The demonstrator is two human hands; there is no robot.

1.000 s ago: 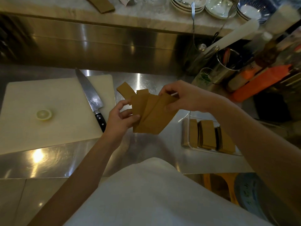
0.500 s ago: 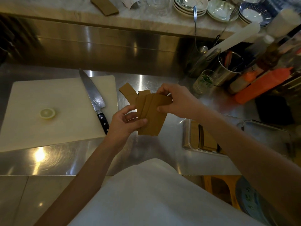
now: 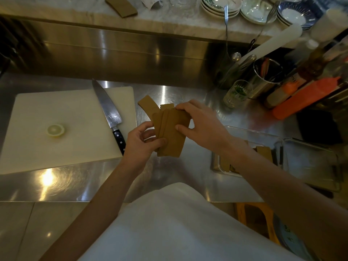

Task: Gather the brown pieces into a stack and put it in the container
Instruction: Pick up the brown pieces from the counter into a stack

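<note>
- Holding a fanned bunch of brown pieces (image 3: pixel 170 134) above the steel surface (image 3: pixel 197 166), both hands meet at the middle of the view.
- The left hand (image 3: pixel 140 143) grips the bunch from its 8 o'clock side, thumb pressed on the front of the lower pieces and fingers curled behind them.
- The right hand (image 3: pixel 200 123) is closed on the bunch from its 2 o'clock side, fingertips over the upper edge and thumb laid across the front piece.
- The pieces overlap unevenly; one longer strip sticks out of the fan toward 11 o'clock, and a shorter end shows at 12 o'clock.
- The container (image 3: pixel 244 153), a clear rectangular tray, sits on the surface at 4 o'clock from the hands, partly hidden by the right forearm; a few brown pieces already lie in it.
- A second, metal tray (image 3: pixel 312 162) stands just beside the container at its 3 o'clock side.
- A white cutting board (image 3: pixel 56 119) lies at 9 o'clock from the hands, with a lemon half (image 3: pixel 55 130) on it.
- A chef's knife (image 3: pixel 109 114) rests on the board's right part, tip toward 11 o'clock and black handle toward 5 o'clock, near the left hand.
- One more brown piece (image 3: pixel 121 6) lies apart on the marble ledge (image 3: pixel 75 14) at 11 o'clock.
- Stacked bowls (image 3: pixel 220 4), a glass (image 3: pixel 237 93) and an orange bottle (image 3: pixel 305 97) crowd the 1 to 2 o'clock corner.
</note>
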